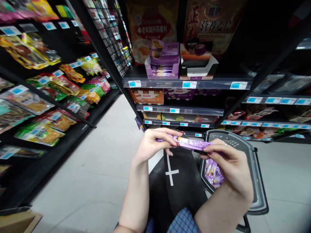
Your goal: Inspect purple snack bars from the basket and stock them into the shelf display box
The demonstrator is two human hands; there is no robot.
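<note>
Purple packet [191,143]: near the middle of the head view, long side running left to right.
Left hand [153,142]: pinches its left end.
Right hand [230,160]: pinches its right end, nearer the basket [259,192].

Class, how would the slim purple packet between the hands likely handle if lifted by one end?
The packet is probably light, as the left hand and right hand merely pinch it. Its glossy surface may be slippery. It looks nearly straight between them, suggesting some stiffness, unless pulled taut.
</note>
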